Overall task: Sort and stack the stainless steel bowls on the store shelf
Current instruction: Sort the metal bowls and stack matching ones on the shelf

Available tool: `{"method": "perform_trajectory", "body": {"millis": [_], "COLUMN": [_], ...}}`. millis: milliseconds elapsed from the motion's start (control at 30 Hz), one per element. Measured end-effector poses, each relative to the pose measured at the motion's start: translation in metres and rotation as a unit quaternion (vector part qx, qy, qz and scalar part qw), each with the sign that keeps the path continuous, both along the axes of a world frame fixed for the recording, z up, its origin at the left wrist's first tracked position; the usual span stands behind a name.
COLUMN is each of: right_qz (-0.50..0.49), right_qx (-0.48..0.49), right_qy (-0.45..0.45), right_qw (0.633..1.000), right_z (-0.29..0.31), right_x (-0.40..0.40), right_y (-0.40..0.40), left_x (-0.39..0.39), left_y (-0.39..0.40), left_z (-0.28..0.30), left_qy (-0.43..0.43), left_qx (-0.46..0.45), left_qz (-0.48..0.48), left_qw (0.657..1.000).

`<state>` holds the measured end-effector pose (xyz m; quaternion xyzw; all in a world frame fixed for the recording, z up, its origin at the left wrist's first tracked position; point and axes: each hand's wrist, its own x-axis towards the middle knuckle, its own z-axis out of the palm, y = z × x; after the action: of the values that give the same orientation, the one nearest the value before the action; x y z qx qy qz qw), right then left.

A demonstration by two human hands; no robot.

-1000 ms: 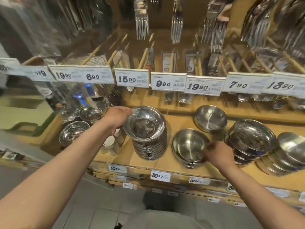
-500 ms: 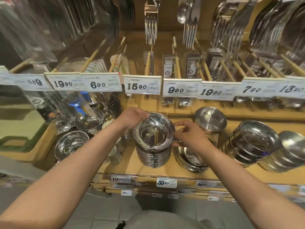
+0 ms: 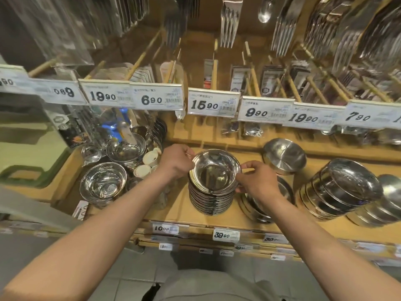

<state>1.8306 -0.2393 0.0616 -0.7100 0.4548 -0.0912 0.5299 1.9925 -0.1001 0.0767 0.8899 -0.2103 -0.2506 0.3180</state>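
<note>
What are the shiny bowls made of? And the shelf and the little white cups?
The bowls look like polished steel: mirror-bright, showing reflections. The lidded bowl behind looks like metal too, but duller and brushed. The shelf looks like pale wood or a wood-look board; I cannot tell which. The white cups are matte, perhaps ceramic or plastic.
</note>
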Motion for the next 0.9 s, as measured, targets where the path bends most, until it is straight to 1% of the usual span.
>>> {"method": "perform_trajectory", "body": {"millis": [67, 167, 400, 567, 800, 900], "right_qz": [-0.003, 0.000, 0.007, 0.020, 0.030, -0.004], "right_qx": [0.009, 0.017, -0.020, -0.020, -0.019, -0.019], "right_qy": [-0.004, 0.001, 0.022, 0.031, 0.011, -0.011], "right_qw": [1.000, 1.000, 1.000, 0.999, 0.999, 1.000], "right_z": [-0.002, -0.003, 0.000, -0.001, -0.006, -0.009], "right_x": [-0.001, 0.000, 0.006, 0.007, 0.003, -0.011], "right_y": [0.001, 0.000, -0.007, -0.007, -0.008, -0.014], "left_x": [-0.002, -0.003, -0.006, -0.007, -0.010, -0.010], "left_y": [0.003, 0.007, 0.005, 0.007, 0.012, 0.016], "left_z": [-0.002, -0.005, 0.000, 0.001, 0.000, 0.001], "left_qy": [-0.008, -0.015, -0.037, -0.020, -0.013, -0.040], "left_qx": [0.003, -0.016, -0.004, -0.013, -0.012, -0.025], "left_qz": [-0.002, -0.005, 0.001, 0.019, 0.008, 0.003], "left_qw": [1.000, 1.000, 0.999, 1.000, 1.000, 0.999]}}
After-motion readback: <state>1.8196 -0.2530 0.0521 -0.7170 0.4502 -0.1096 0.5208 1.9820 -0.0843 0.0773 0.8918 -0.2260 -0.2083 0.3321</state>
